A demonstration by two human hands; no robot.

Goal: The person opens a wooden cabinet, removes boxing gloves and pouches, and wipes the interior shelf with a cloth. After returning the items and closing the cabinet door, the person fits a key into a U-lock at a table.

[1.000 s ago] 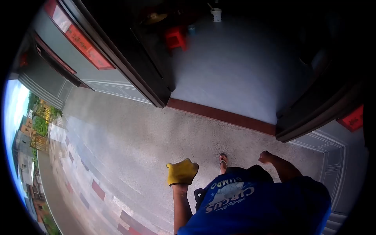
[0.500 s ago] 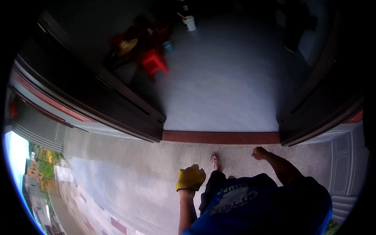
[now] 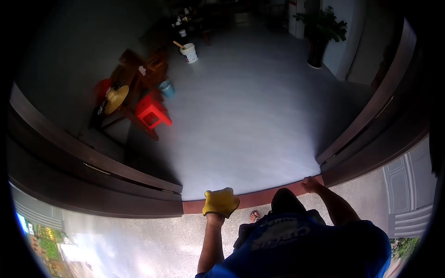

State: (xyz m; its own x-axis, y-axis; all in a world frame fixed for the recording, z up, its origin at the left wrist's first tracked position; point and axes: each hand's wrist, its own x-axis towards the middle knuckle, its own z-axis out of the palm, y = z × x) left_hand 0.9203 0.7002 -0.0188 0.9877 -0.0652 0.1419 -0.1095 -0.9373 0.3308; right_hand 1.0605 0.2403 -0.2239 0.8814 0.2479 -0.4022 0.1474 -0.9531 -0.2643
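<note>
A yellow glove [image 3: 221, 202] with a dark-edged cuff covers my left hand [image 3: 218, 204], which is in front of my body above the doorway's red-brown sill [image 3: 259, 200]. The gloved fingers look bunched, but I cannot make out whether they are closed or hold anything. My bare right hand [image 3: 311, 185] hangs over the right end of the sill, its fingers curled into a loose fist with nothing visible in it. Between the hands, a raised knee in dark cloth [image 3: 286, 201] shows, and one foot in a flip-flop [image 3: 255, 216] stands on the rough ground outside.
Dark door leaves [image 3: 116, 178] stand at both sides. Inside, on the grey floor [image 3: 250, 120], are a red plastic stool [image 3: 153, 113], a wooden chair with a straw hat [image 3: 117, 98], a blue bucket [image 3: 167, 89], a white bucket [image 3: 189, 54] and a potted plant [image 3: 317, 48].
I have moved closer to the doorway, and more of the room shows. A knee has come up. Both hands now appear over the sill instead of the outside ground.
</note>
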